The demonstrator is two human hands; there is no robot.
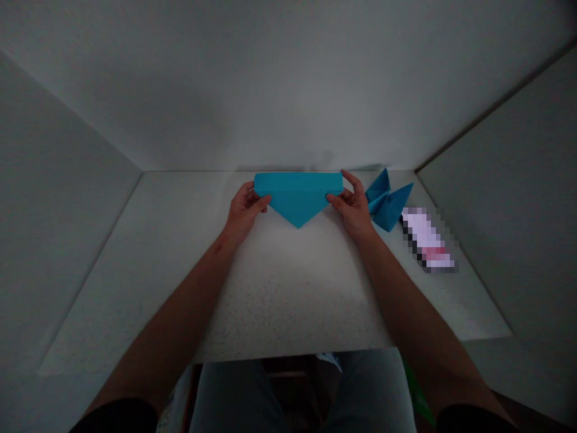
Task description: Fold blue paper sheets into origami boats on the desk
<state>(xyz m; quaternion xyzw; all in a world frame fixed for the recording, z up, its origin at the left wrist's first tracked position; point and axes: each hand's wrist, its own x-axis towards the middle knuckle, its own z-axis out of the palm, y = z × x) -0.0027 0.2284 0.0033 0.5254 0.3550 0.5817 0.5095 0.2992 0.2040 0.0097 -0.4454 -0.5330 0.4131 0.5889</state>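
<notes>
A folded sheet of blue paper [297, 197] is held up near the back of the white tabletop. Its upper part is a straight band, and below that it narrows to a point facing me. My left hand [246, 207] pinches the left end, thumb in front and fingers behind. At the right end my right hand [354, 204] grips the paper the same way, with its index finger raised along the corner. Just right of that hand stands a blue origami piece [388, 201] with several pointed flaps.
A blurred-out, phone-like object [428, 240] lies on the right part of the tabletop [288, 307]. Walls [279, 84] rise behind the table and on both sides. My legs [374, 391] are under the front edge.
</notes>
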